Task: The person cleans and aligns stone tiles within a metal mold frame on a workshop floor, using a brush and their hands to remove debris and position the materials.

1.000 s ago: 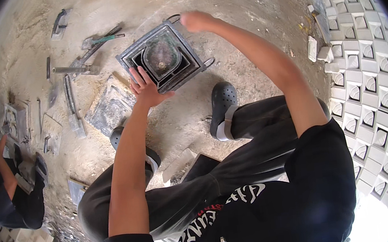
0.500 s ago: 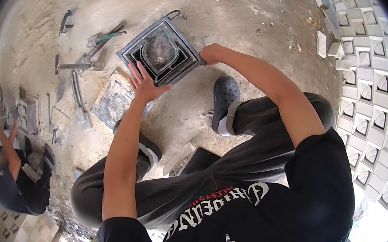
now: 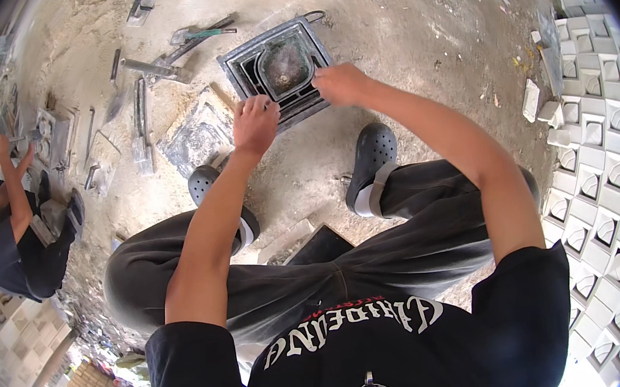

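In front of my feet lies a square dark metal mould (image 3: 262,39) with a rounded insert (image 3: 285,65) inside its frame. My left hand (image 3: 255,125) is closed, its fingers curled over the mould's near left part. At the right side of the inner frame, my right hand (image 3: 343,85) is also closed, fingertips bent down onto the metal. Both hands hide the pieces under their fingers. A dusty flat square plate (image 3: 195,141) rests on the ground left of the mould.
Trowels and a hammer (image 3: 155,70) lie to the left. Stacked pale patterned blocks (image 3: 597,130) line the right, with broken block pieces (image 3: 533,101) before them. A co-worker (image 3: 9,235) sits at far left. My dark clogs (image 3: 376,151) stand just below the mould.
My left hand has gone from spread flat on the mould to curled. My right hand has moved from the outer right corner onto the inner frame. The whole view has shifted slightly.
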Demonstrator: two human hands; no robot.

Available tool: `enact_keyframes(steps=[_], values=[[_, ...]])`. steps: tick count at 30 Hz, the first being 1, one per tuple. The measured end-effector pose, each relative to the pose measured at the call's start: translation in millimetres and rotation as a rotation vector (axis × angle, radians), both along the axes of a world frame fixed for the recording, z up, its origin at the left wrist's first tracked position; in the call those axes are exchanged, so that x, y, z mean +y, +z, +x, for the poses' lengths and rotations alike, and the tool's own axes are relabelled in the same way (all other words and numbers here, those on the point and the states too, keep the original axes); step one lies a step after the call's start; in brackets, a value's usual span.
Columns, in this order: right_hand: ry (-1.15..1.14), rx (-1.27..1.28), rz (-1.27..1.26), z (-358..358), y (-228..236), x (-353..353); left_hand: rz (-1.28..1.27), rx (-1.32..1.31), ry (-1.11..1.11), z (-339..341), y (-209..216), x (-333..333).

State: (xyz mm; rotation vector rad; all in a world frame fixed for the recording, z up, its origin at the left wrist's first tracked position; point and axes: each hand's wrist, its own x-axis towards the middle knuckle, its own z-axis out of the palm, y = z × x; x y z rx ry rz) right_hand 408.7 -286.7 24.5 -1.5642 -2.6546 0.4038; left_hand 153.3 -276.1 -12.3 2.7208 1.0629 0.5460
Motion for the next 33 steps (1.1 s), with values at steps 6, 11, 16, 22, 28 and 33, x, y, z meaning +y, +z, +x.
enact_keyframes(steps=[6, 11, 16, 22, 28, 33], values=[[-0.061, -0.169, -0.026, -3.9, -19.9, -0.3, -0.054, 0.071, 0.019, 14.4, -9.6, -0.2], [0.014, -0.277, -0.085, -2.5, -22.4, 8.5, -0.056, 0.267, 0.022, 28.7, -9.6, 2.7], [0.099, -0.359, -0.144, -1.5, -26.1, 17.0, -0.062, 0.401, 0.001, 38.5, 0.8, 6.3], [0.142, -0.266, -0.076, 7.9, -30.6, 8.1, -0.086, 0.039, 0.048, 22.7, -15.4, -1.6], [0.14, -0.083, 0.143, 20.8, -48.8, -4.8, -0.041, -0.084, 0.04, 24.3, -29.0, -3.7], [0.159, -0.033, 0.296, 25.3, -60.1, -9.6, 0.023, -0.143, -0.054, 24.6, -39.1, 2.0]])
